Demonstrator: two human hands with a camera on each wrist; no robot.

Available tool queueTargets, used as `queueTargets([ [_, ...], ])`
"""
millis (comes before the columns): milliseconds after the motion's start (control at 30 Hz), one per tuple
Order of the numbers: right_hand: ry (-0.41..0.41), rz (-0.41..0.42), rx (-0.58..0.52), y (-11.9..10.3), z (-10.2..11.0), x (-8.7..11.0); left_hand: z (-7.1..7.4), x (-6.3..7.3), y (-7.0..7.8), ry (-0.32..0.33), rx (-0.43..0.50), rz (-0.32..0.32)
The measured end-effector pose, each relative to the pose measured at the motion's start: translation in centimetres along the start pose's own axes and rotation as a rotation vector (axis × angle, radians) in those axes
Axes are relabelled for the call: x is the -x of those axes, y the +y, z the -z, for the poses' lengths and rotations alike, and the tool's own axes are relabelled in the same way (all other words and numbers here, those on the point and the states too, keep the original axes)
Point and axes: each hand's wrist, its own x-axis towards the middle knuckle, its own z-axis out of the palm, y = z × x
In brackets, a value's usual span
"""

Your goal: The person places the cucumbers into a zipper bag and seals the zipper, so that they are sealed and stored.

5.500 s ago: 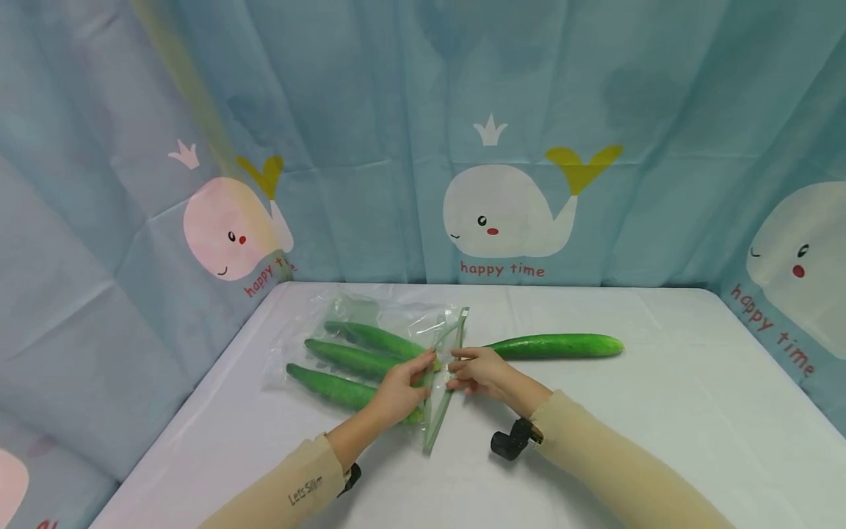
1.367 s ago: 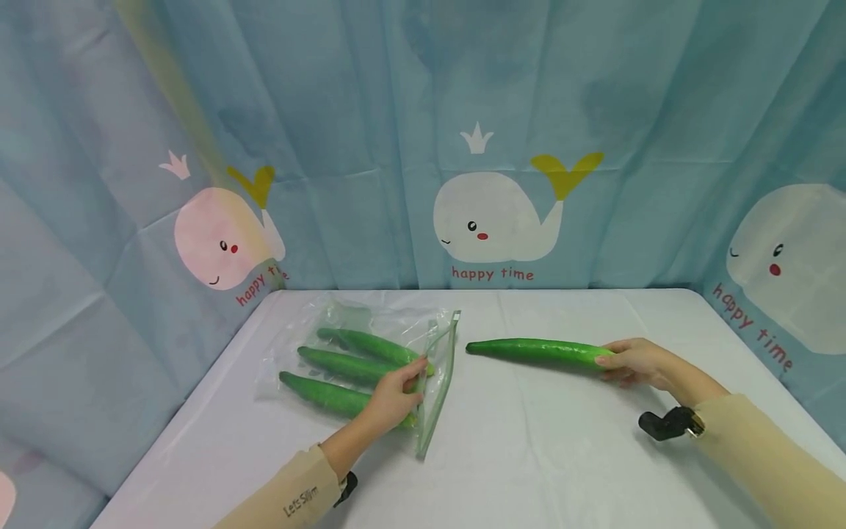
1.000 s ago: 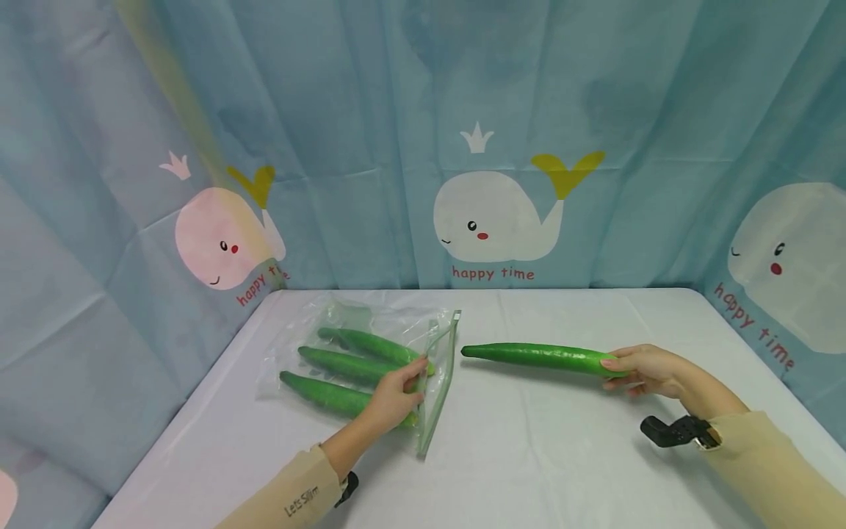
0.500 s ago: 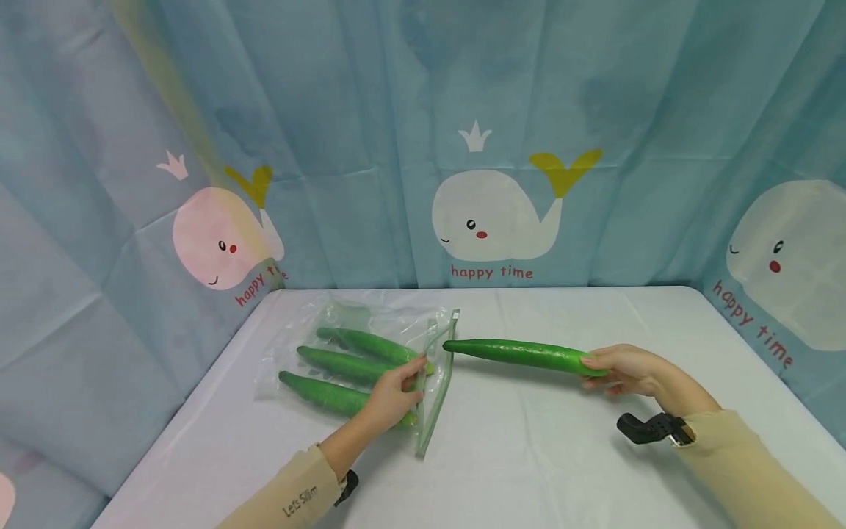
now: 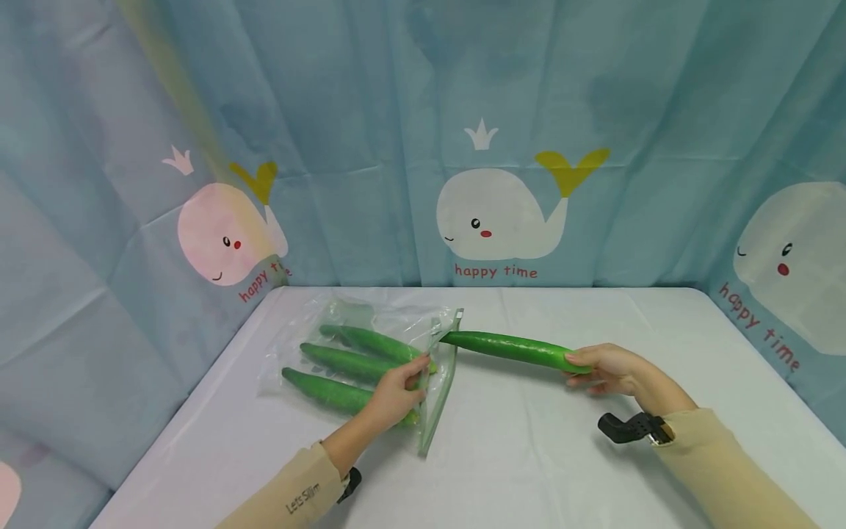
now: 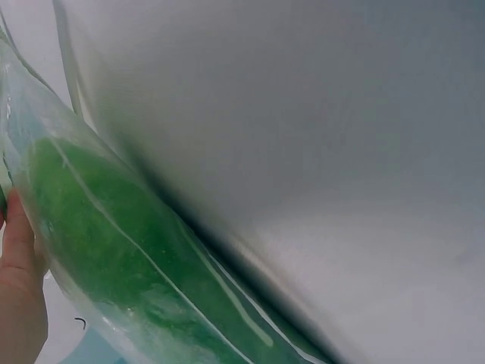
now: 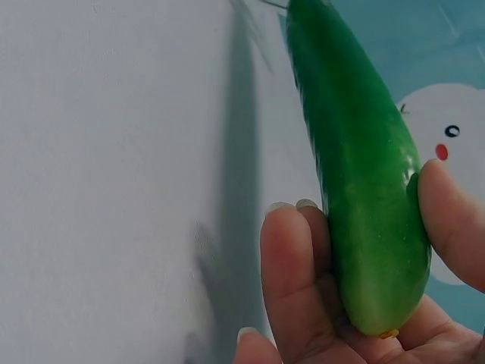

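Observation:
In the head view, my right hand (image 5: 611, 369) grips a green cucumber (image 5: 512, 347) by its paler end, thumb on one side and fingers on the other in the right wrist view. The cucumber's dark tip reaches the mouth of a clear zip bag (image 5: 390, 314). Three cucumbers (image 5: 350, 360) lie side by side inside that bag. At its opening, my left hand (image 5: 396, 391) pinches the upper edge and holds it up from the green zip strip (image 5: 439, 419). A bagged cucumber (image 6: 106, 227) fills much of the left wrist view.
A white-covered table (image 5: 529, 470) carries everything. Behind it hangs a blue curtain (image 5: 370, 220) printed with whales. Each wrist wears a black camera mount (image 5: 634, 427).
Earlier both hands were at the bag mouth while the fourth cucumber lay on the table. My right hand has since taken it and moved it left to the opening; my left hand stays put.

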Motion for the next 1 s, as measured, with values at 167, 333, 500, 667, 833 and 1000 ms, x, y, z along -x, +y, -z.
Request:
queueTargets([
  [167, 0.003, 0.0, -0.046, 0.2, -0.7, -0.4, 0.0, 0.0, 0.1, -0.009, 0.001, 0.0],
  [333, 0.002, -0.008, -0.089, 0.4, -1.3, -0.8, 0.0, 0.1, 0.1, -0.02, 0.01, -0.001],
  [500, 0.002, -0.009, -0.113, 0.2, -2.2, -1.3, -0.1, 0.1, 0.2, -0.009, 0.009, -0.003],
  [667, -0.011, -0.001, -0.115, 0.1, -3.4, -1.5, -0.1, 0.0, 0.3, -0.006, 0.007, 0.0],
  [833, -0.009, -0.001, -0.118, -0.1, -4.5, -1.9, -0.2, 0.1, 0.4, -0.001, -0.001, -0.006],
  [1000, -0.027, 0.002, -0.144, -0.2, -5.4, -2.4, -0.3, 0.0, 0.3, 0.004, 0.012, -0.01],
])
